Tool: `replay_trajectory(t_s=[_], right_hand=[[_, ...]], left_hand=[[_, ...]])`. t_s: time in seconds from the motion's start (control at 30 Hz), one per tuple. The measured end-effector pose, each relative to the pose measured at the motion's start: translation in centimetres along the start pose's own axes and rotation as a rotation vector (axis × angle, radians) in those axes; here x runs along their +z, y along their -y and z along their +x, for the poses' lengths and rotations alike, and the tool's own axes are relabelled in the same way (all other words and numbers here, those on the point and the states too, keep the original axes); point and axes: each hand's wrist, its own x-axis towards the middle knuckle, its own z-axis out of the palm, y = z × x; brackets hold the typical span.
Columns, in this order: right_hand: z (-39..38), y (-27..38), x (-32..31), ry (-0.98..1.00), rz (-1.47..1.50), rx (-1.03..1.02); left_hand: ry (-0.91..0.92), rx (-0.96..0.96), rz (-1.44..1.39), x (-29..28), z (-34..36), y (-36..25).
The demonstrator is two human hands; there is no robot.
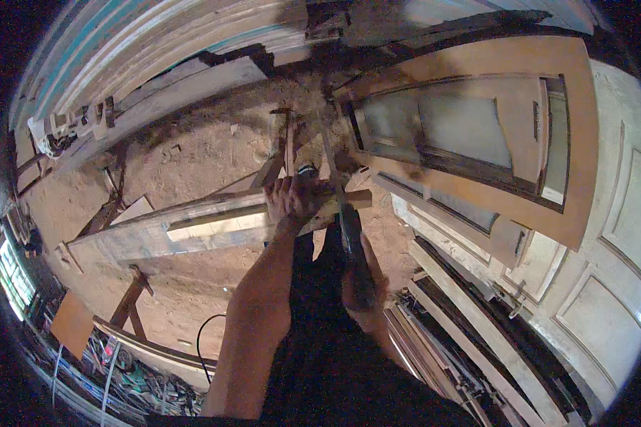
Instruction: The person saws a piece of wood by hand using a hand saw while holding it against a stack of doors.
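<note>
My left hand [290, 201] bears down on a pale wooden batten [217, 225], its fingers curled over the far edge. The batten lies along a long, worn plank bench [117, 242], and its right end sticks out past the hand. In my right hand [369, 281] is the dark handle of a handsaw [329, 151]. The long, thin blade points away from me and crosses the batten just right of my left hand. Shadow and the handle hide part of my right fingers. Whether the teeth have cut into the wood cannot be made out.
At right, a brown framed door panel [580, 164] leans near a white panelled door [619, 192]. Long timber strips [477, 313] lie below them. Boards are stacked at the far left [157, 43]. A wooden trestle [129, 302] and a cluttered heap [142, 388] occupy the near left.
</note>
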Motion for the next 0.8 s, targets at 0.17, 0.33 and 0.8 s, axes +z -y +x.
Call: replay_trajectory(t_s=[0.17, 0.33, 0.8], right_hand=[[-7.9, -1.0, -3.4, 0.073, 0.096, 0.095], [2.3, 1.2, 1.0, 0.081, 0.057, 0.345], [0.2, 0.0, 0.7, 0.102, 0.005, 0.211]], left_hand=[[-0.166, 0.014, -0.095, -2.2, -0.5, -1.4], [-0.052, 0.057, 0.036, -1.0, -0.4, -0.9], [-0.281, 0.186, 0.009, -1.4, -0.5, -0.4]])
